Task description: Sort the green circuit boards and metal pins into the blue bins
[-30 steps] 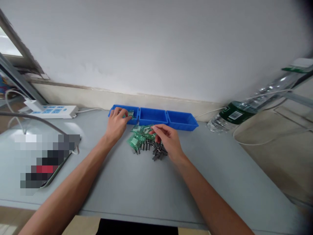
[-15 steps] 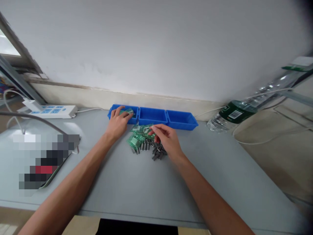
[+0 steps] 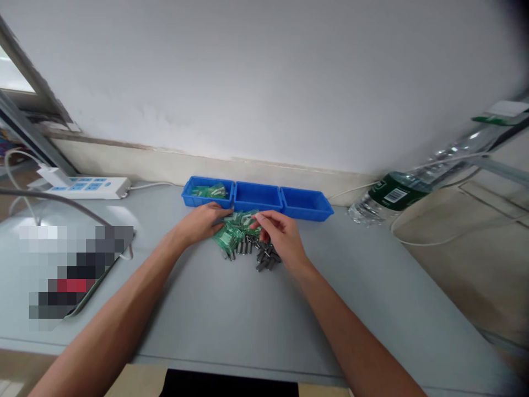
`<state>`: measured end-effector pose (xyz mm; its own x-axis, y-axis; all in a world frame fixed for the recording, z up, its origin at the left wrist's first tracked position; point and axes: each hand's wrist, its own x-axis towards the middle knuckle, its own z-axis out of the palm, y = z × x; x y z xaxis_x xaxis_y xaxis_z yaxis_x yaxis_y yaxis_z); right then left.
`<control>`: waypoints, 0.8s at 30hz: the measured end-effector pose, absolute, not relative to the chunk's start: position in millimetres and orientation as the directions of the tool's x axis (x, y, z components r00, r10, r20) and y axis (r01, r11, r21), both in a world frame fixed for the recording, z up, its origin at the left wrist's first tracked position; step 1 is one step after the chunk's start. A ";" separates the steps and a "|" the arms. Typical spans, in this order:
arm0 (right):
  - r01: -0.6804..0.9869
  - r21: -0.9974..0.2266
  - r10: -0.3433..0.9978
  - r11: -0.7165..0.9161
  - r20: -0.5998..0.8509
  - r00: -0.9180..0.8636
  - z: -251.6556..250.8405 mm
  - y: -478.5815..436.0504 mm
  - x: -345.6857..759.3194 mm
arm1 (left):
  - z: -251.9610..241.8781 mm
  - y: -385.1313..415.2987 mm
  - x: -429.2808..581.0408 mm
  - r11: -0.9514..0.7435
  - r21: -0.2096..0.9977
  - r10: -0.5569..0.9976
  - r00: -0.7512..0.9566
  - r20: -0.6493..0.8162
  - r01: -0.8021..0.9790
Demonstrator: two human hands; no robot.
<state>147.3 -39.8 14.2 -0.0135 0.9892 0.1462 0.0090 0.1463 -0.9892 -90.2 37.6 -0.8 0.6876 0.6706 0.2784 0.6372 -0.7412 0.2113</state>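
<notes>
The left hand (image 3: 202,223) rests low at the left edge of a pile of small green packets (image 3: 227,238), its fingers pointing right, just in front of the left tray (image 3: 187,197). Its thumb and fingers stand somewhat apart, with the fingertips at the packets; whether it grips one cannot be told. The right hand (image 3: 279,229) is on the other side of the pile, fingers curled and thumb close to the forefinger, leaving only a narrow gap; its tips meet the pile's right edge in this view, and I cannot tell whether they pinch a packet. The pile lies on the grey surface (image 3: 239,320), between the two hands and in front of the trays. More green packets (image 3: 212,191) lie inside the left tray. The middle tray (image 3: 258,196) and the right tray (image 3: 306,204) continue the row, all three blue and set end to end near the wall (image 3: 264,82). Short dark metal pieces (image 3: 268,256) lie loose along the near side of the pile, some in a heap by the right hand, others side by side next to the packets. Far to the left is a white power strip (image 3: 99,188) with a plug in it, and nearer the person a flat object (image 3: 99,275), mostly blurred out. A clear bottle (image 3: 399,193) with a green label leans at the right.
</notes>
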 end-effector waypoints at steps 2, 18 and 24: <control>0.013 -0.989 0.989 0.146 0.146 -0.007 15.4 -40.0 146.6 | -4.2 39.4 -89.4 -0.729 0.186 0.681 0.670 0.295 0.659; 0.017 -0.993 0.993 0.117 0.118 0.028 19.3 -44.5 139.6 | 32.0 7.8 -60.5 -0.383 0.924 0.869 0.346 0.354 0.018; -0.080 -0.993 0.996 0.086 0.082 0.046 17.5 -42.4 138.4 | 27.7 12.0 -59.2 -0.307 0.952 0.873 0.393 0.290 -0.021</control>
<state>138.4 -42.4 17.5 0.0460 0.9956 0.0820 -0.0800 0.0855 -0.9931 -59.2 12.0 27.7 0.3932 0.8726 0.2900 -0.0210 -0.3067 0.9516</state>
